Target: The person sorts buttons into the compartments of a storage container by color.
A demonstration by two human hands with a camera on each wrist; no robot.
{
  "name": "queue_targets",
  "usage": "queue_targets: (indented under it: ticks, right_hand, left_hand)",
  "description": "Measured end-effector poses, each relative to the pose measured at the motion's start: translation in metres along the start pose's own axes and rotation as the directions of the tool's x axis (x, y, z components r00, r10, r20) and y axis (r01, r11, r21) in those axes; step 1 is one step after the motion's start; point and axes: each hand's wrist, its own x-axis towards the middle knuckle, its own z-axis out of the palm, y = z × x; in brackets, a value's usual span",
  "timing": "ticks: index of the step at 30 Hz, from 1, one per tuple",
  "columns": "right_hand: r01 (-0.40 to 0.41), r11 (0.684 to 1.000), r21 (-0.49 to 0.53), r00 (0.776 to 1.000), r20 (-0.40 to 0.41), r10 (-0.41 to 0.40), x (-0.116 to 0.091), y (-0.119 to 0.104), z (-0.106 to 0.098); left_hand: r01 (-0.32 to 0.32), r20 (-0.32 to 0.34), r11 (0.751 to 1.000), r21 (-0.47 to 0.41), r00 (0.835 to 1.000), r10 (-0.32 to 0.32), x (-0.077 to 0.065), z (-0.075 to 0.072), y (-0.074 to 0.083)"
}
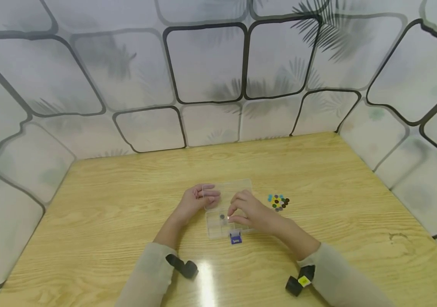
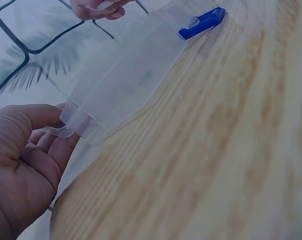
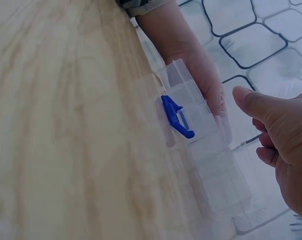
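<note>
A clear plastic compartment box (image 1: 214,230) lies on the table with its lid (image 1: 237,185) laid back on the far side. A blue latch (image 1: 235,238) sticks out at its front. With thumb and fingers my left hand (image 1: 193,204) grips the box's left edge where lid and tray meet; some fingertips show through the plastic. Over the compartments, my right hand (image 1: 254,213) pinches a small whitish piece (image 1: 228,218) between thumb and finger. A dark grey round piece (image 1: 222,216) sits in a compartment nearby.
Right of the box lies a small cluster of coloured round pieces (image 1: 277,201) in yellow, blue, brown, green and purple. The wooden table (image 1: 126,221) extends around the box. Patterned white cloth walls (image 1: 207,64) stand behind it and at both sides.
</note>
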Motion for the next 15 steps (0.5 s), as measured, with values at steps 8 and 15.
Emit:
queue_targets:
  ticks: [8,15]
  right_hand:
    - [-0.018,1.000,0.023,1.000,-0.016,0.019,-0.0006,-0.0031,0.0070]
    - [-0.069,0.997,0.025,0.997,0.028,0.069,-0.0027,-0.0045,0.0103]
  left_hand:
    - [0.014,-0.002,0.999,-0.043,1.000,-0.014,0.0004,0.0007,-0.0018]
    - [0.008,-0.001,0.999,-0.039,1.000,-0.008,-0.0001,0.0013,-0.0010]
